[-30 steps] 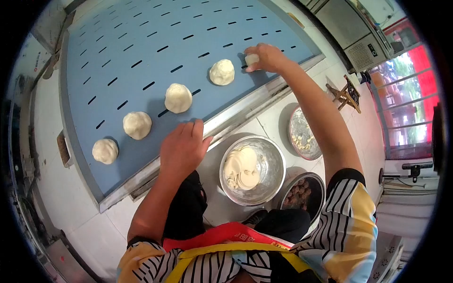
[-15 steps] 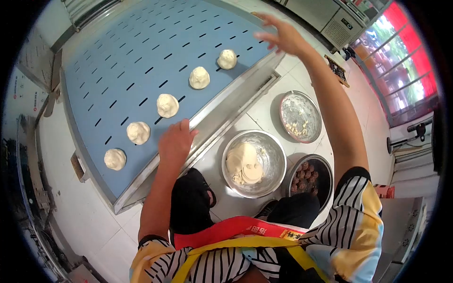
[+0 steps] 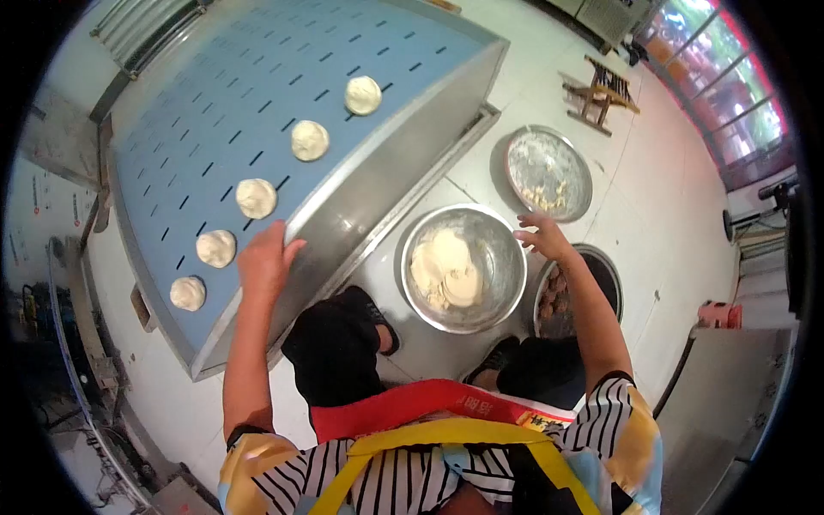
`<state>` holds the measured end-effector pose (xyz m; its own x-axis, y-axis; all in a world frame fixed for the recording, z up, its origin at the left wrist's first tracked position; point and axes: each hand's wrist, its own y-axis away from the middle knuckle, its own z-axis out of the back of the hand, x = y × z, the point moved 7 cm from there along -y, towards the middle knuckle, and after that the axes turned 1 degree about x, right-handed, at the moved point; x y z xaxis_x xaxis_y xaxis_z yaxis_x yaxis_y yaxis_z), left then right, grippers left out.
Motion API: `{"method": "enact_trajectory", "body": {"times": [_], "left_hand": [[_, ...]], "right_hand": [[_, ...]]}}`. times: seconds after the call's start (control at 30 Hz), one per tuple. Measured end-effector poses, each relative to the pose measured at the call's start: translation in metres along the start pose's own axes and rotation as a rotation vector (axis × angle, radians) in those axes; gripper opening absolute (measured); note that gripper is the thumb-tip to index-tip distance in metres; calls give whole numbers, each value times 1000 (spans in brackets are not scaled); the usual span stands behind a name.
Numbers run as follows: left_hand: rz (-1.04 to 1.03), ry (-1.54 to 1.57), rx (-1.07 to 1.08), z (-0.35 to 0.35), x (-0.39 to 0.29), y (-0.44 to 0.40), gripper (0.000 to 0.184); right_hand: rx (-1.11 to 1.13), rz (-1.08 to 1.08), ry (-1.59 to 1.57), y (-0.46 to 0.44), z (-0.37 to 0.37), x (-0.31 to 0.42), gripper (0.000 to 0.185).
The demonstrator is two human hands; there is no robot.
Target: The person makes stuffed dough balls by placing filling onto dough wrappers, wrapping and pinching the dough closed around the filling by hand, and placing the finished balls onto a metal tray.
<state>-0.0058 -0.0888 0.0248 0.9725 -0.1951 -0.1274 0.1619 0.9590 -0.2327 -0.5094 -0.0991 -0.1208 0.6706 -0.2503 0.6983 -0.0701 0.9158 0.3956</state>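
Observation:
A row of several pale, round dough buns (image 3: 257,199) lies along the near side of a large blue slotted tray (image 3: 326,60) with a metal frame. At the frame's near edge, my left hand (image 3: 264,262) has its fingers curled over the rim, thumb apart on the outer side. My right hand (image 3: 542,237) hovers at the right rim of a steel bowl (image 3: 502,296), fingers apart and holding nothing. Inside that bowl sits a lump of pale dough (image 3: 442,257) with smaller flattened pieces. My right forearm partly covers a dark pan (image 3: 605,279) of brown balls (image 3: 552,300).
A round metal plate (image 3: 549,159) with floury bits stands on the tiled floor beyond the bowl. Farther back is a small folding stool (image 3: 603,93). My shoes (image 3: 373,318) are close to the tray frame and bowl. Machinery (image 3: 86,369) stands at the left.
My right hand has come back from over the tray's far right to the bowl's rim. My left hand stays at the tray edge. The whole view has shifted.

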Motion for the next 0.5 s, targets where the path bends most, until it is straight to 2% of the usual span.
{"method": "enact_trajectory", "body": {"times": [0.1, 0.13, 0.17, 0.2, 0.3, 0.4, 0.5], "left_hand": [[26, -71, 37, -8, 20, 9, 45], [-21, -68, -13, -8, 22, 14, 45], [-64, -62, -79, -5, 25, 17, 44], [-50, -57, -50, -9, 32, 21, 45], [53, -84, 15, -10, 57, 31, 48], [64, -54, 8, -8, 75, 43, 44], [94, 7, 28, -7, 94, 51, 42]], "right_hand": [[39, -129, -17, -6, -51, -71, 61], [56, -197, -129, -8, -74, -94, 58], [56, -211, -141, -6, -92, -100, 57], [56, -215, -174, -4, -108, -106, 57], [100, -240, -32, -19, -168, -155, 50], [19, -233, 136, -20, -200, -152, 48], [-23, -156, 141, -36, -225, -135, 51]]}}
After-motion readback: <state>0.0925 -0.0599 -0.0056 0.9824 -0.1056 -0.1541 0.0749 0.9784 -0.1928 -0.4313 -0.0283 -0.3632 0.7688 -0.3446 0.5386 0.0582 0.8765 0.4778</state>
